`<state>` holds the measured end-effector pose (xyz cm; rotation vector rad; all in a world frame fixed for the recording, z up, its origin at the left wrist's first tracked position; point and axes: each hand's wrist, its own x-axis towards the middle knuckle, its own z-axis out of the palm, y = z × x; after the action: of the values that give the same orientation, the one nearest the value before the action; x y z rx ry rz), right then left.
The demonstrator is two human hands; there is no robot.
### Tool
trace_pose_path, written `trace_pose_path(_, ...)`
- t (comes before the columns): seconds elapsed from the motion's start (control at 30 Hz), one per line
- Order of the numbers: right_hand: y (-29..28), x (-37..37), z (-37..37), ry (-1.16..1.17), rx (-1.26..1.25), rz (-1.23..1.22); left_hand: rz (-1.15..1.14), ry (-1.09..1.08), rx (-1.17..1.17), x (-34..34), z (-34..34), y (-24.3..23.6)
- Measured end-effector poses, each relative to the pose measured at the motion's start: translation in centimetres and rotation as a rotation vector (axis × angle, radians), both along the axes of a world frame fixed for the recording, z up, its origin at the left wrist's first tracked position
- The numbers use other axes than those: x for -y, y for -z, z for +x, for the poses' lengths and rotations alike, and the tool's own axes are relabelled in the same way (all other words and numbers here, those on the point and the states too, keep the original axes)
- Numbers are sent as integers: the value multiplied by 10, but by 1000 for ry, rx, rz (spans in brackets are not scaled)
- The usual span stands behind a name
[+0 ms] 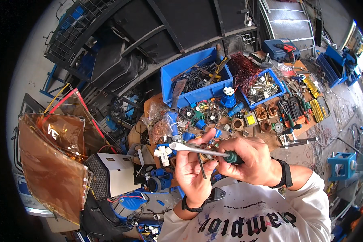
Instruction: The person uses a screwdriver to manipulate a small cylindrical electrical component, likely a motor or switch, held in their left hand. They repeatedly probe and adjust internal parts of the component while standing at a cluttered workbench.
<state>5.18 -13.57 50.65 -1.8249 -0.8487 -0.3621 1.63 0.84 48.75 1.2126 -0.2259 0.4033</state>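
My right hand (248, 161) is closed around the dark green handle (232, 157) of a flat-blade screwdriver (203, 151). Its steel shaft points left across my left hand, with the broad tip beyond the fingers. My left hand (191, 179) has its palm turned up and its fingers curled, pinching a thin dark metal rod (201, 166) beside the thumb. Some small part shows between the two hands, but the shaft and fingers mostly cover it. Close to the screwdriver tip lies a white plastic fitting (163, 155).
Beyond my hands, the cluttered workbench (272, 139) carries blue plug parts (228, 99), a blue crate (193, 99) of scrap, a blue tray (266, 88) of metal pieces and several pliers (292, 111). A white box (116, 173) with a studded side stands left. A blue stool (342, 165) is at right.
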Motion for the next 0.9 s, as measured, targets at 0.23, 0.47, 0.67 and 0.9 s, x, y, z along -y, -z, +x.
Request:
trace_pose_path(0.23,1,3,-1,-17,-19,11,-27,11,-58,4,-3,-3)
trace_pose_path(0.47,-8,8,-7,-18,-189,44,22,94,25,-5,2,4)
trace_pose_path(0.67,-18,20,-19,-47,-379,61,-68,19,-17,-14,4,-2)
trace_pose_path(0.9,3,39,-36,-75,-399,-58,-114,-17,18,-28,10,-8)
